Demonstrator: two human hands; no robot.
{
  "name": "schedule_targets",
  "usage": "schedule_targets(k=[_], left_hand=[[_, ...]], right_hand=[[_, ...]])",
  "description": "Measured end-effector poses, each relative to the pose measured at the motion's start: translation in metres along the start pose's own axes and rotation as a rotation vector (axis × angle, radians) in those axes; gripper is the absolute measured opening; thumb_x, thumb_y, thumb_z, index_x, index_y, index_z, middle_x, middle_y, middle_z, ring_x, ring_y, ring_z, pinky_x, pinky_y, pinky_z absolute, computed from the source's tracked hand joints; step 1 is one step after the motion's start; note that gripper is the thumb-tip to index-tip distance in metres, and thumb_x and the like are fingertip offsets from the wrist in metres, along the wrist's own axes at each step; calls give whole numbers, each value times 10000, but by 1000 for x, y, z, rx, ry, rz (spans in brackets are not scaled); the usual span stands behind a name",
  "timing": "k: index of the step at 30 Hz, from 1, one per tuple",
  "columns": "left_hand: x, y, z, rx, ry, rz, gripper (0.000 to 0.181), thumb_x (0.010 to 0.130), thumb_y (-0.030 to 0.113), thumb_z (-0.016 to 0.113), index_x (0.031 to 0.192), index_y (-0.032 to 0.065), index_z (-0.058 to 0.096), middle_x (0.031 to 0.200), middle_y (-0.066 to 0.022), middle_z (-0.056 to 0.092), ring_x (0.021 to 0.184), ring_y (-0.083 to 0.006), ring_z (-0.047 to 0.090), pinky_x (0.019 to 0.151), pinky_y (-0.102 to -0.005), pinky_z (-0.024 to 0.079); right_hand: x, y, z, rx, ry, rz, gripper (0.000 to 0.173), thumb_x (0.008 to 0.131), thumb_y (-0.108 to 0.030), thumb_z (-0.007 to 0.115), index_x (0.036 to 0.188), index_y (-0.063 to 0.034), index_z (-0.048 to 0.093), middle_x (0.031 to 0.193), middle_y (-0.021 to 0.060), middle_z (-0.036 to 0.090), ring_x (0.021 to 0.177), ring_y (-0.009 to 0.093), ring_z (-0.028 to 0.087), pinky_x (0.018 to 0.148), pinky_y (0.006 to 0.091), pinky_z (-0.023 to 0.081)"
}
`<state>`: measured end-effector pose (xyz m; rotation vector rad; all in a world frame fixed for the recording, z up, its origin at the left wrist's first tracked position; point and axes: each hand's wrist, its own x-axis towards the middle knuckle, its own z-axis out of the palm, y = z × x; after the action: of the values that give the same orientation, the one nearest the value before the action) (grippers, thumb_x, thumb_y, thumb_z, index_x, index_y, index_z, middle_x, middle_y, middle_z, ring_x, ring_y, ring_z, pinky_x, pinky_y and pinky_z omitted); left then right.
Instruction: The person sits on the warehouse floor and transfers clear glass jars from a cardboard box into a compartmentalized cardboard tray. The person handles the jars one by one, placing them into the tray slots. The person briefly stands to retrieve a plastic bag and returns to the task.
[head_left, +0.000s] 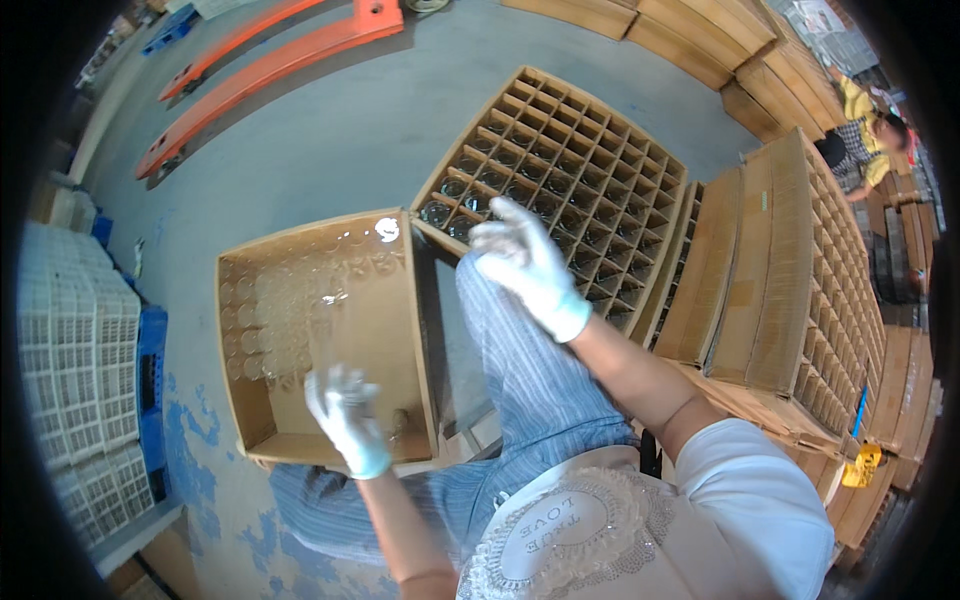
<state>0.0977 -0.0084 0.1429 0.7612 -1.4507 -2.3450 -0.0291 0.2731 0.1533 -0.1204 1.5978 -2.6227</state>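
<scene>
My left hand (346, 424), in a white glove, hangs over the near part of an open cardboard box (421, 337). Its fingers are apart, blurred, and nothing shows in them. Clear glass vessels (281, 319) crowd the left and far sides of that box, and a single glass (400, 424) stands in its near right corner. Also gloved and blurred, my right hand (525, 262) is above the near left edge of a carton with cardboard dividers (600, 157). Its fingers are bent; whether they hold a glass cannot be told. Glasses (491, 178) sit in many of the cells.
Stacked cartons with dividers (769, 277) rise on my right, with a yellow tag (862, 465) near them. An orange pallet jack (262, 71) lies across the far left floor. White plastic crates (82, 375) stand at left on a blue pallet (152, 360). Another person (862, 139) is at far right.
</scene>
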Motion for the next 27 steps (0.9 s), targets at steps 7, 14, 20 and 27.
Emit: schedule_targets(k=[7,14,20,27], left_hand=[[-79,5,86,99,-554,-279,565,793,60,753,1290,8,487,1073,-109,649,869,-198,666,713,-325,559],[-89,25,88,373,-732,21,710,718,125,850,1324,-7,505,1079,-84,685,1040,-192,644,901,-317,525],[-70,12,113,358,-462,80,485,749,88,787,1166,2,555,1076,-88,673,925,-125,635,791,-291,543],[-42,39,127,812,-518,137,366,842,98,736,1154,-39,601,963,-96,718,805,-121,643,702,-247,528]], right_hand=[[-32,-25,116,78,-451,361,674,841,-89,777,1429,-51,449,997,106,641,880,175,669,755,335,573],[-35,-72,107,461,-840,350,503,841,-64,763,1301,-10,567,931,85,658,811,159,676,754,290,572],[-31,-49,119,-11,-187,192,538,842,-26,753,1330,-24,527,936,73,641,776,163,673,686,276,562],[14,-36,53,151,92,182,328,945,-132,695,1224,-73,534,930,135,704,774,235,725,660,328,625]])
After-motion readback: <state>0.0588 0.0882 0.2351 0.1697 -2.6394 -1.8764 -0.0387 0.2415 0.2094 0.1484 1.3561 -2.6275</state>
